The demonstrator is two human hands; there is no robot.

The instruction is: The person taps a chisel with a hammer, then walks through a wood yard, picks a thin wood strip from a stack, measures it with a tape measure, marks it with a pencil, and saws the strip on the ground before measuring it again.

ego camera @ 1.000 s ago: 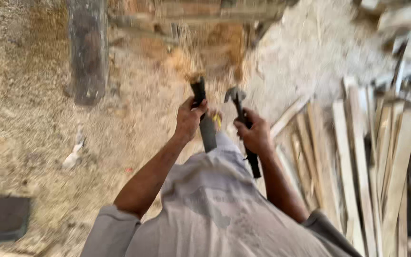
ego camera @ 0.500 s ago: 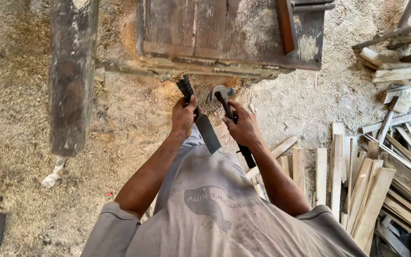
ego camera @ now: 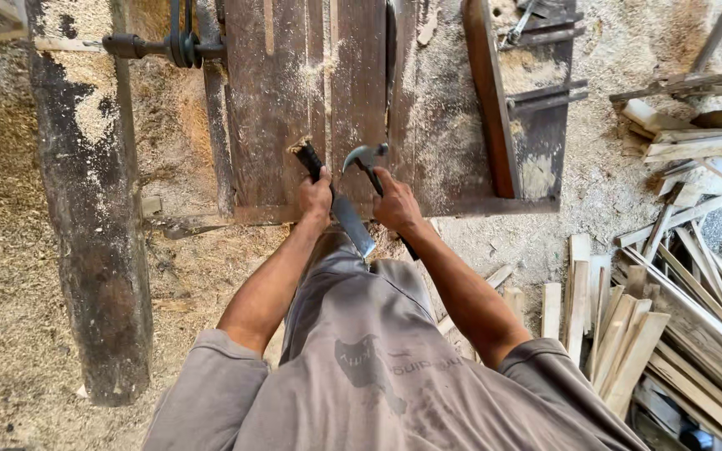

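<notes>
Left hand (ego camera: 316, 198) gripping knife (ego camera: 340, 205) by its handle; right hand (ego camera: 396, 203) clasping hammer (ego camera: 369, 163) mid-handle. Both likely rigid, hammer head-heavy; blade needing handle-only hold. Resting over sawdusty bench (ego camera: 453, 125).

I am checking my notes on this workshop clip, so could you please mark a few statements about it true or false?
1. The right hand holds a claw hammer. True.
2. The left hand is empty. False: it grips a flat chisel-like blade.
3. Loose wooden strips lie piled to the person's right. True.
4. The wooden bench is swept clean. False: sawdust covers it.
</notes>
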